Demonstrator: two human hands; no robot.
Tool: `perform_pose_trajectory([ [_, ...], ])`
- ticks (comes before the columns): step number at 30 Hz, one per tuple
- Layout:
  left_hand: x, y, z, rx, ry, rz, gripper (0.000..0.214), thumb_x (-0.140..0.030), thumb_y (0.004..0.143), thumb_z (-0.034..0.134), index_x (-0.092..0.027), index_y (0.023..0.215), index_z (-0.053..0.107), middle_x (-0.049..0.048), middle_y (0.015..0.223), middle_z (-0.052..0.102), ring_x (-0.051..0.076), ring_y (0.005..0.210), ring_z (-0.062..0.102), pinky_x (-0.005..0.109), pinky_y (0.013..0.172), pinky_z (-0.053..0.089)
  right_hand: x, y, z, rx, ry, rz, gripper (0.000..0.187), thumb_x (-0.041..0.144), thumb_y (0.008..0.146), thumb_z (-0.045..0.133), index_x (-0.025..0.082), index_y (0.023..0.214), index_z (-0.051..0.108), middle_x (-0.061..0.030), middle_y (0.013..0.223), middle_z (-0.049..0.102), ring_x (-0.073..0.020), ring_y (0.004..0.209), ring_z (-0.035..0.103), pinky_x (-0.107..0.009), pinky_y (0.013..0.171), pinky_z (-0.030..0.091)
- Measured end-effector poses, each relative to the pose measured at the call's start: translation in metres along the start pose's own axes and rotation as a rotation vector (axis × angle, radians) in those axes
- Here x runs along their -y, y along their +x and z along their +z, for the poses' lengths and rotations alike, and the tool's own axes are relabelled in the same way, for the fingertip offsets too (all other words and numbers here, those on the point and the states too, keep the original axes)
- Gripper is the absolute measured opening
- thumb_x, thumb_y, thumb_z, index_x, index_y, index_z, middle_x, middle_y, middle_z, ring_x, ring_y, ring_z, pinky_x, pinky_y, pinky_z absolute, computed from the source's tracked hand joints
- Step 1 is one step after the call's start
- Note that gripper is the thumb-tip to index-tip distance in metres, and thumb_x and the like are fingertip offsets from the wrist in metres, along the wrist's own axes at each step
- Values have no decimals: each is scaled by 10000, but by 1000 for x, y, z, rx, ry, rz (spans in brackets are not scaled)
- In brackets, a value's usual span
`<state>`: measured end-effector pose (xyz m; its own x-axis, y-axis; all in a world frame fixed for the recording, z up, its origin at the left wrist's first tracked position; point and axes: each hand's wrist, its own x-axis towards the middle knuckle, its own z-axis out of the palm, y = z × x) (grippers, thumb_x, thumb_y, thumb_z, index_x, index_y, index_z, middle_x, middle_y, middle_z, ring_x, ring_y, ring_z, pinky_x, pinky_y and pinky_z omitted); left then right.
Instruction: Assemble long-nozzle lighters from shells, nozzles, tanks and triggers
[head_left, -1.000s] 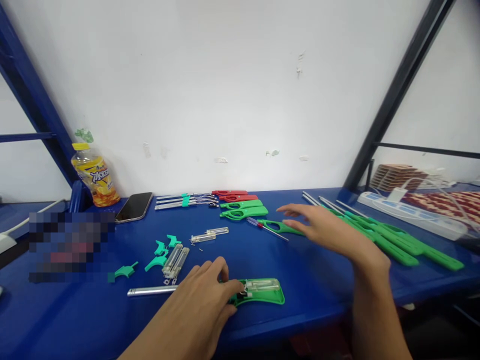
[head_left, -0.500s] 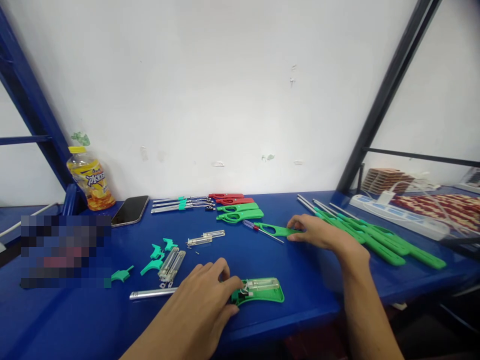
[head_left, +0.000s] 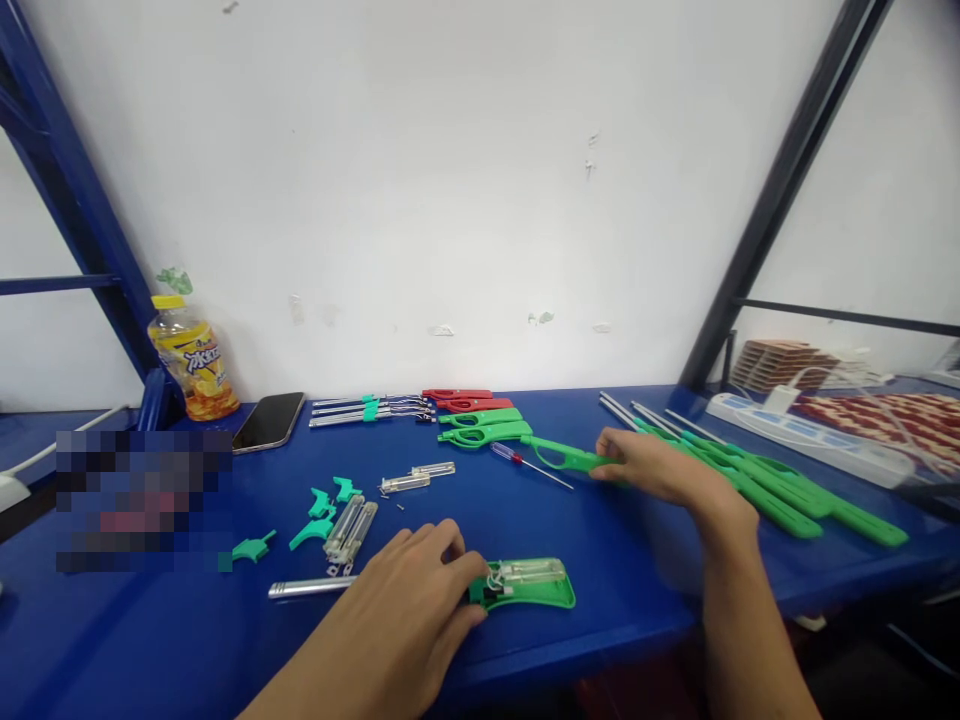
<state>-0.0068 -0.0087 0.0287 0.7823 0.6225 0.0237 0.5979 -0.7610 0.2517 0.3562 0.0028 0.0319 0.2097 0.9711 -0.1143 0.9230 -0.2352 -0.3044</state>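
My left hand (head_left: pixel 431 600) grips the front part of an opened lighter (head_left: pixel 532 585) near the table's front edge. A clear fuel tank (head_left: pixel 534 571) lies in its green half shell, and its metal tube (head_left: pixel 311 586) sticks out to the left beneath the hand. My right hand (head_left: pixel 626 465) is closed on the end of a green lighter handle shell (head_left: pixel 564 455), which is tilted over the table. Beside that shell lies a screwdriver (head_left: pixel 531 466) with a clear and red handle. Teal triggers (head_left: pixel 311 532) and clear tanks (head_left: pixel 351 532) lie left of my left hand.
Finished-looking green lighters (head_left: pixel 757 475) lie at the right, near a white power strip (head_left: pixel 810 440). Red shells (head_left: pixel 472 404), green shells (head_left: pixel 484 432) and metal tubes (head_left: pixel 367 408) line the back, beside a phone (head_left: pixel 268 422) and a drink bottle (head_left: pixel 193 360).
My right hand has lifted the green handle shell off the table and tilted it, moving slightly right. My left hand keeps its hold on the opened lighter. The view has shifted a little.
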Motion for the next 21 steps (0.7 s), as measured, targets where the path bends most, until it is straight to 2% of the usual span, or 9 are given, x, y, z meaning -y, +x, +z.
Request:
perform_pose_trajectory([
  [3, 5, -1, 1, -44, 4, 31, 287, -175, 1063, 514, -276, 1207, 740, 66, 1161, 705, 284, 1027, 705, 497, 937, 585, 2, -5, -7, -116, 55, -34, 189, 342, 969, 679, 210, 1101, 647, -78, 1056, 758, -233, 905, 703, -359, 802, 538],
  [6, 11, -3, 0, -217, 53, 61, 369, -175, 1078, 433, -281, 1325, 686, 86, 1223, 694, 283, 1042, 719, 463, 889, 614, 18, -23, -17, -173, 140, -115, 221, 452, 989, 603, 258, 1095, 615, -68, 1077, 785, -261, 952, 723, -346, 791, 506],
  [10, 18, -5, -6, -482, 223, 60, 507, -174, 1073, 426, -314, 1556, 491, 144, 1475, 591, 293, 1125, 729, 433, 841, 644, 56, -55, -24, -74, 243, -281, 282, 549, 981, 625, 295, 1105, 627, 13, 978, 784, -226, 916, 725, -306, 789, 506],
  [12, 20, -5, -9, -538, 318, 90, 500, -178, 1065, 466, -263, 1557, 503, 168, 1463, 623, 318, 1128, 739, 467, 854, 655, 73, -67, -24, -2, 334, -348, 277, 540, 971, 664, 284, 1074, 636, 16, 940, 775, -217, 904, 719, -299, 772, 495],
  [14, 21, -6, -11, -556, 384, 141, 450, -137, 1055, 466, -206, 1481, 593, 163, 1360, 715, 332, 1095, 762, 492, 851, 665, 85, -74, -22, 70, 400, -349, 281, 530, 955, 699, 275, 1064, 650, 16, 892, 765, -208, 855, 706, -293, 727, 483],
  [17, 24, -8, -13, -539, 413, 187, 467, -18, 1003, 440, -183, 1361, 691, 121, 1229, 799, 313, 1041, 789, 473, 851, 673, 92, -77, -21, 132, 415, -345, 266, 509, 952, 713, 267, 1056, 674, 3, 916, 768, -205, 854, 695, -289, 715, 474],
  [21, 27, -8, -14, -428, 396, 138, 482, -1, 986, 441, -190, 1328, 724, 112, 1202, 812, 321, 1052, 786, 486, 890, 661, 93, -77, -18, 139, 298, -366, 273, 516, 930, 752, 293, 1084, 717, 12, 986, 762, -199, 855, 669, -291, 729, 465],
])
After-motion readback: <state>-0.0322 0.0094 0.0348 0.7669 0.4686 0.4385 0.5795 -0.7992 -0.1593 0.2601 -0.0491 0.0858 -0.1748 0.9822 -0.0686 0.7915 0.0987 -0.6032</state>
